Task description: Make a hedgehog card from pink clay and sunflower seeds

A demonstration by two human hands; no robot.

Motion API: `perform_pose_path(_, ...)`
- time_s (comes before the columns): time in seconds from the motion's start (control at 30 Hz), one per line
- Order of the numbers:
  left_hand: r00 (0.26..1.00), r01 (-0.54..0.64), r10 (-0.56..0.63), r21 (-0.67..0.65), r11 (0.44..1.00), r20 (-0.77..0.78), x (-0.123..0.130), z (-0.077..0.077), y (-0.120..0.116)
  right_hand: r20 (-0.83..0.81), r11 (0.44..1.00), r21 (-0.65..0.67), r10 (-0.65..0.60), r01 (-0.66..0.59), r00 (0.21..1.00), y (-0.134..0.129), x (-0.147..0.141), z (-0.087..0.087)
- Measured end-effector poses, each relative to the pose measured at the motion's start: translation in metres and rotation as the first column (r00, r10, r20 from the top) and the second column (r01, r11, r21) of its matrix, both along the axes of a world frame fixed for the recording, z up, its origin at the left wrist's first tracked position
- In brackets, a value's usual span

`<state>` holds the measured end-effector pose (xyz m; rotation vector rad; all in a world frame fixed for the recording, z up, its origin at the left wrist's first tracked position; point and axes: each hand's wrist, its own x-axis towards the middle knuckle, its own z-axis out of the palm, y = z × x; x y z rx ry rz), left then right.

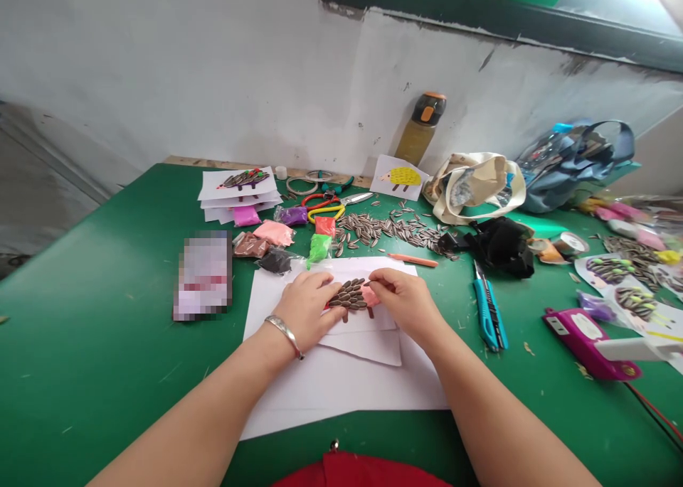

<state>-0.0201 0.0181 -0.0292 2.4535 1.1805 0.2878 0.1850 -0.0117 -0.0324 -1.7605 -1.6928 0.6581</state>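
Observation:
A hedgehog-like figure of pink clay covered with striped sunflower seeds (348, 295) lies on a white card (368, 343), over larger white sheets (299, 402). My left hand (306, 306), with a silver bangle at its wrist, rests on the card at the figure's left, fingers apart. At the figure's right end, my right hand (405, 298) pinches a seed (369, 283) above the bare pink clay (370, 295). Short brown legs show below the seeds.
Loose seeds (368, 229), clay packets (274, 232), scissors (326, 210) and an orange pencil (413, 260) lie behind the sheets. A blue cutter (488, 309) and magenta glue gun (590, 345) lie right. Bags (474, 188), a bottle (419, 128) and finished cards (240, 185) stand farther back.

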Motion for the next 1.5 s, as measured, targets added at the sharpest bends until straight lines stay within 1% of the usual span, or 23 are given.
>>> perform_pose_path(0.13,1.000,0.000,0.000,0.013,1.000,0.004,0.000,0.001,0.000,0.072,0.998,0.019,0.064,-0.065,0.995,0.000,0.000,0.001)
perform_pose_path(0.2,1.000,0.003,-0.003,0.020,1.000,0.012,0.000,0.001,0.000,0.084,0.997,0.018,0.075,-0.077,0.994,-0.001,0.001,0.001)
perform_pose_path(0.47,1.000,-0.007,0.007,0.021,1.000,-0.009,0.001,0.001,-0.001,0.066,1.000,-0.009,-0.006,0.007,0.998,0.000,0.006,0.000)
perform_pose_path(0.6,1.000,-0.002,0.002,0.009,1.000,-0.012,0.001,0.001,-0.001,0.078,0.999,-0.008,0.033,-0.033,0.996,0.001,0.007,0.003)
perform_pose_path(0.7,1.000,0.004,-0.004,0.027,1.000,-0.008,0.000,-0.001,0.000,0.109,0.997,0.015,0.071,-0.073,0.991,0.001,0.007,0.004)
perform_pose_path(0.8,1.000,0.002,-0.002,0.035,0.999,-0.017,0.000,-0.002,0.000,0.130,0.995,0.045,0.083,-0.090,0.988,0.002,0.008,0.004)
perform_pose_path(1.0,0.999,0.022,-0.021,0.026,0.999,-0.033,0.001,0.001,0.001,0.080,0.998,0.045,0.030,-0.034,0.996,0.005,0.007,0.000)
perform_pose_path(1.13,0.999,0.045,-0.044,0.049,0.998,-0.026,0.001,-0.001,0.002,0.050,0.997,0.025,0.071,-0.072,0.996,0.005,0.004,-0.001)
perform_pose_path(1.27,0.999,0.036,-0.034,0.042,0.998,-0.041,0.001,-0.001,0.002,0.010,0.996,0.023,0.084,-0.084,0.996,0.006,0.002,-0.003)
perform_pose_path(1.5,0.998,0.032,-0.031,0.025,0.999,-0.055,0.002,0.002,0.002,0.088,0.993,0.062,0.095,-0.100,0.992,0.006,0.003,-0.006)
